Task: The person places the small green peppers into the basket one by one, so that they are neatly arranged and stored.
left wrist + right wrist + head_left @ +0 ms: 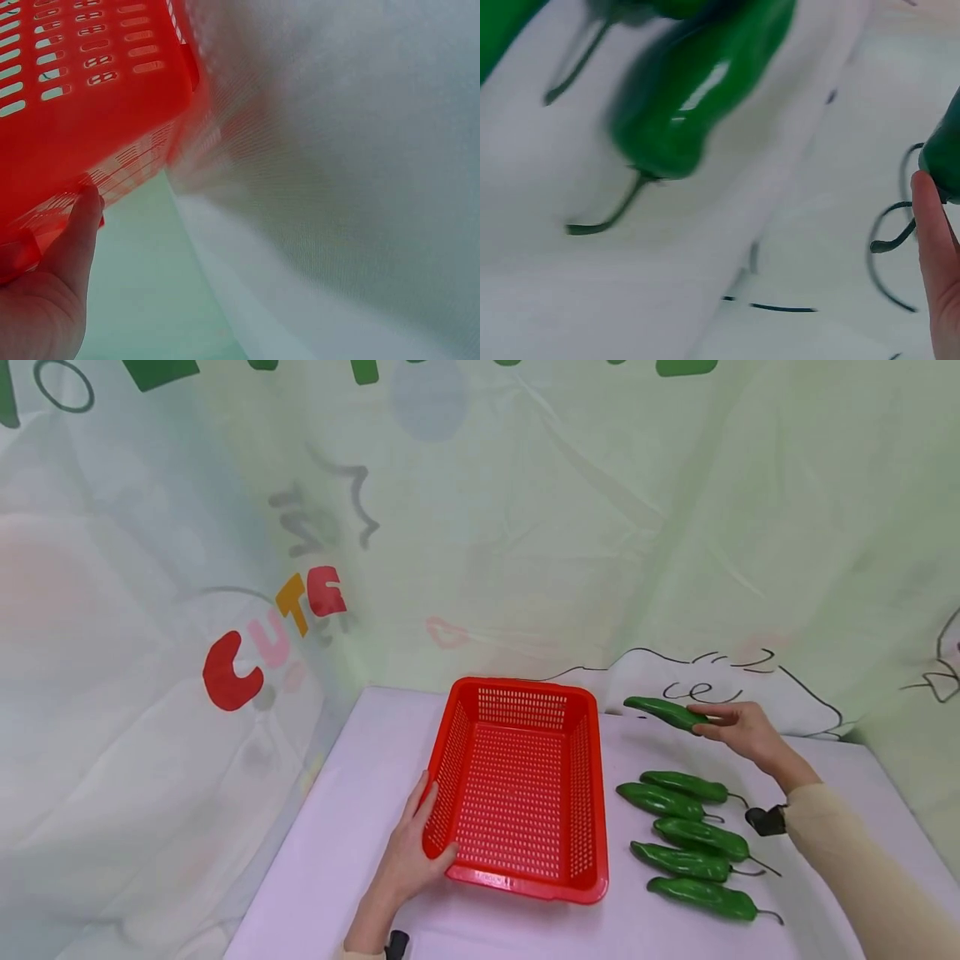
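Note:
A red plastic basket [517, 802] with slotted walls stands on the table, nothing inside it. My left hand [408, 852] grips its near left rim, thumb over the edge; the left wrist view shows the basket's wall [97, 97] close up beside the hand [56, 292]. Up at the back right, my right hand [738, 731] pinches a green chili pepper [663, 712] by its stem end, off the table. In the right wrist view that pepper [946, 154] shows only partly, by the fingers. Several more green chili peppers [701, 836] lie in a column right of the basket.
A pale cloth covers the table [315, 868]. Printed fabric [555, 527] hangs behind the table's back edge and along the left side, with coloured letters [232, 672] on it.

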Tool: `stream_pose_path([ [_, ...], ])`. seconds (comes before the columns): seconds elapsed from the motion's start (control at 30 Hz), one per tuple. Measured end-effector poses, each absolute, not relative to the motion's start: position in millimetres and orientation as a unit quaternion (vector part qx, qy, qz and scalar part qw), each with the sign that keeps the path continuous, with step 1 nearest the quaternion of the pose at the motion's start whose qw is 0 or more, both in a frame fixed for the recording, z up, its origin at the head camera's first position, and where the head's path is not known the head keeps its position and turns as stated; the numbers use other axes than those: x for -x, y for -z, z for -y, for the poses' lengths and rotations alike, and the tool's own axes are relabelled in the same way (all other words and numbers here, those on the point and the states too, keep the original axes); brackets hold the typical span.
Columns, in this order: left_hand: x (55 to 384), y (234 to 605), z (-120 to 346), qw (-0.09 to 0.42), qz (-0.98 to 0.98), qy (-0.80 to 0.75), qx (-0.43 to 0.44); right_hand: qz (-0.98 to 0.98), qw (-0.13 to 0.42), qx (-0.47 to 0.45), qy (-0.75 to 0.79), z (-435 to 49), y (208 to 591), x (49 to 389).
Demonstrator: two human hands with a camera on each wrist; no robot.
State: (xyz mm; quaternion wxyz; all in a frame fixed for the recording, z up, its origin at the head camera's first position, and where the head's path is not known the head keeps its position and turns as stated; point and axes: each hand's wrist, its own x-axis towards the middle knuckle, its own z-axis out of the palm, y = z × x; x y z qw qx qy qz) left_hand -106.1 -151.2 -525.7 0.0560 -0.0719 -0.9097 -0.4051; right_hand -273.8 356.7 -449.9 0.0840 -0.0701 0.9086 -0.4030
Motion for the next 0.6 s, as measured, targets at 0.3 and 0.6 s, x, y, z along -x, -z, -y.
stream_pose_path([
  [0.3,107,527,153,0.082,0.908,0.4,0.09,-0.912,0.071,0.074,0.398,-334,411,274],
  [0.6,105,527,152,0.09,0.905,0.404,0.097,-0.908,0.065,0.082,0.406,-302,387,272],
])
